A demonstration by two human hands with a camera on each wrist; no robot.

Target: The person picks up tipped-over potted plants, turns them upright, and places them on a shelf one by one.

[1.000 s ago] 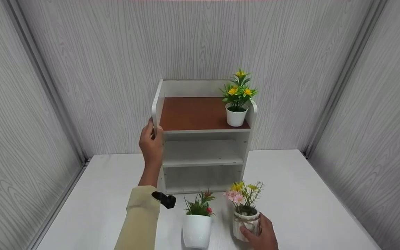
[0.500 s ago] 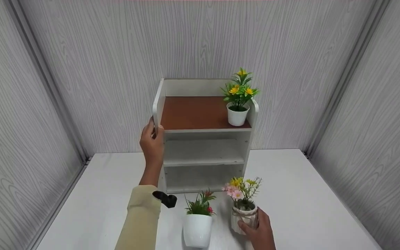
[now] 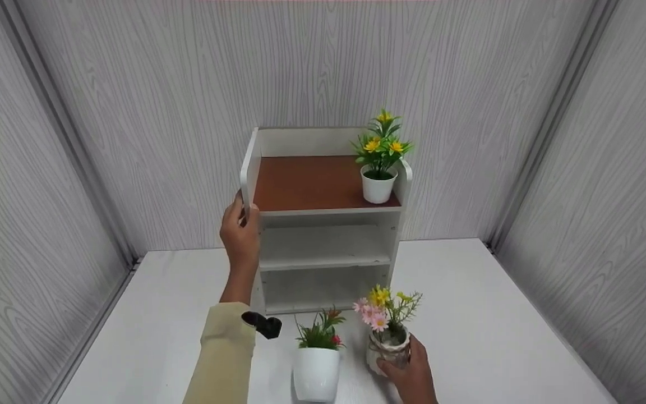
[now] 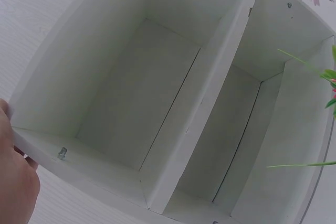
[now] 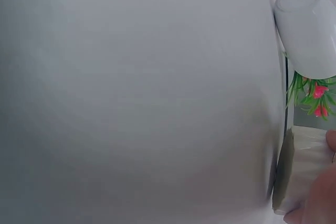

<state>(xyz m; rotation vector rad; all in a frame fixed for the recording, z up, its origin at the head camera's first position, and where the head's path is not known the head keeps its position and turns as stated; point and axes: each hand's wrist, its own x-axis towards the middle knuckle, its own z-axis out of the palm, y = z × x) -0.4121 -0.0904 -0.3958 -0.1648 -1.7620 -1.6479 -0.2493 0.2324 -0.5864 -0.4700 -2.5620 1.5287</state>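
My left hand (image 3: pixel 240 235) grips the front edge of the left side panel of a small white shelf (image 3: pixel 323 264), thumb inside and fingers outside. The left wrist view shows the same hand (image 4: pixel 18 177) at the edge of the shelf's compartments (image 4: pixel 142 87). My right hand (image 3: pixel 413 373) holds a cream flowerpot (image 3: pixel 386 350) tied with twine, with pink and yellow flowers in it. Thumb and fingers lie on opposite sides of the pot, whose base (image 5: pixel 283 174) shows in the right wrist view. Left of it stands a glossy white pot (image 3: pixel 316 375) with green leaves and red flowers.
On the shelf's brown top (image 3: pixel 306 182) a small white pot (image 3: pixel 377 188) with yellow flowers stands at the right. Two compartments lie below. The shelf stands on a white table (image 3: pixel 469 314) against a grey wood-grain wall (image 3: pixel 323 62), with side walls left and right.
My right hand has moved the cream flowerpot a little forward and left, and its flowers lean more to the left. The left hand keeps its grip on the shelf's side panel.
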